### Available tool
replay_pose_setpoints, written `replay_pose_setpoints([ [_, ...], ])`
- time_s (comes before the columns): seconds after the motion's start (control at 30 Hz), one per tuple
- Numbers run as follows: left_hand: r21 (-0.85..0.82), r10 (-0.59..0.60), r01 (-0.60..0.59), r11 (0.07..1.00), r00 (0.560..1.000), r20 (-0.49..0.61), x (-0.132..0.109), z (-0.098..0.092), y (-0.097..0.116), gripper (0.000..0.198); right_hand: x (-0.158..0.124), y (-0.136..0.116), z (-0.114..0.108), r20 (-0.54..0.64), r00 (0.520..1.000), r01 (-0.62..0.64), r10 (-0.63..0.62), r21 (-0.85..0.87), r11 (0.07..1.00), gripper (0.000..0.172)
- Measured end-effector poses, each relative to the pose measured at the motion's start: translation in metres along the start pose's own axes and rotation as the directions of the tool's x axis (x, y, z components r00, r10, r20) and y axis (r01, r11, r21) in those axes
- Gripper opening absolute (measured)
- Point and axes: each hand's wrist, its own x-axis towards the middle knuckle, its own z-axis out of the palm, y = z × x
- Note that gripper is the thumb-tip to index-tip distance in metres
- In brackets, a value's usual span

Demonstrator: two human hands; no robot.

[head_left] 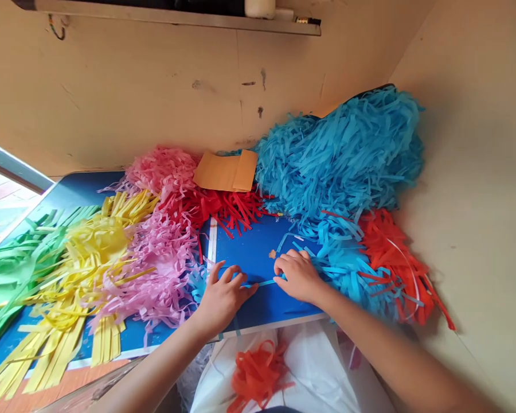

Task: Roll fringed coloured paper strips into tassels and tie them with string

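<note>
A thin light-blue strip (264, 283) runs between my two hands, just above the front of the blue table (245, 252). My left hand (223, 292) is at its left end, with the fingers apart and curved and the thumb pointing right along the strip. The right end of the strip goes to my right hand (297, 274), whose fingers are bent together around something I cannot fully see. A light-blue bunch (348, 269) of strips lies just right of my right hand. A small blue tuft (198, 284) lies left of my left hand.
A large blue fringed pile (348, 155) stands at the back right, with red strips (391, 258) below it. Pink (163, 264), yellow (97, 241) and green (30, 246) bunches cover the left side. Folded orange paper (227, 172) lies behind. Red strips (260, 373) rest on my lap.
</note>
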Motion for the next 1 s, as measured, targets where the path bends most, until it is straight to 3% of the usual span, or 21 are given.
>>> replay_pose_setpoints([
  [0.1, -0.007, -0.004, 0.004, 1.0, 1.0, 0.007, 0.001, 0.004, 0.0, 0.03, -0.003, -0.008, 0.001, -0.09, 0.985, 0.146, -0.149, -0.046, 0.988, 0.007],
  [0.17, -0.038, -0.007, 0.007, 0.999, 1.0, 0.013, 0.003, 0.003, 0.0, 0.029, -0.004, -0.014, 0.005, -0.117, 0.928, 0.34, -0.353, -0.112, 0.934, 0.006],
  [0.23, -0.077, -0.016, 0.017, 0.997, 1.0, 0.017, 0.006, 0.0, 0.003, 0.027, -0.002, -0.018, 0.011, -0.095, 0.851, 0.49, -0.517, -0.214, 0.845, 0.018],
  [0.37, -0.109, -0.041, 0.035, 0.993, 0.998, -0.053, 0.013, -0.002, 0.011, 0.018, 0.008, -0.018, 0.026, -0.08, 0.769, 0.573, -0.634, -0.35, 0.741, 0.026],
  [0.47, -0.104, -0.078, 0.069, 0.992, 0.993, -0.088, 0.018, 0.003, 0.015, 0.02, 0.016, -0.016, 0.034, -0.106, 0.766, 0.567, -0.634, -0.353, 0.744, 0.024],
  [0.6, -0.152, -0.1, 0.078, 0.985, 0.985, -0.143, 0.019, -0.005, 0.018, 0.022, 0.007, -0.024, 0.02, -0.136, 0.86, 0.458, -0.491, -0.219, 0.862, 0.016],
  [0.67, -0.204, -0.066, 0.012, 0.979, 0.964, -0.259, 0.013, -0.025, 0.025, 0.023, -0.012, -0.034, -0.001, -0.165, 0.919, 0.358, -0.358, -0.027, 0.933, 0.014],
  [0.73, -0.254, -0.032, -0.071, 0.965, 0.924, -0.381, 0.005, -0.052, 0.037, 0.022, -0.034, -0.042, -0.028, -0.112, 0.958, 0.285, -0.263, 0.277, 0.918, 0.013],
  [0.8, -0.284, -0.004, -0.138, 0.949, 0.894, -0.447, -0.003, -0.078, 0.051, 0.019, -0.053, -0.047, -0.053, 0.041, 0.961, 0.197, -0.275, 0.599, 0.776, 0.018],
  [0.87, -0.307, 0.004, -0.172, 0.936, 0.877, -0.48, -0.006, -0.095, 0.064, 0.018, -0.063, -0.05, -0.068, 0.192, 0.94, 0.006, -0.281, 0.816, 0.579, 0.028],
  [0.93, -0.34, -0.03, -0.168, 0.925, 0.862, -0.507, -0.006, -0.101, 0.074, 0.02, -0.068, -0.053, -0.069, 0.306, 0.919, -0.202, -0.247, 0.906, 0.371, 0.036],
  [1.0, -0.39, -0.092, -0.142, 0.91, 0.847, -0.523, -0.005, -0.096, 0.081, 0.019, -0.073, -0.058, -0.059, 0.36, 0.91, -0.323, -0.208, 0.927, 0.19, 0.038],
])
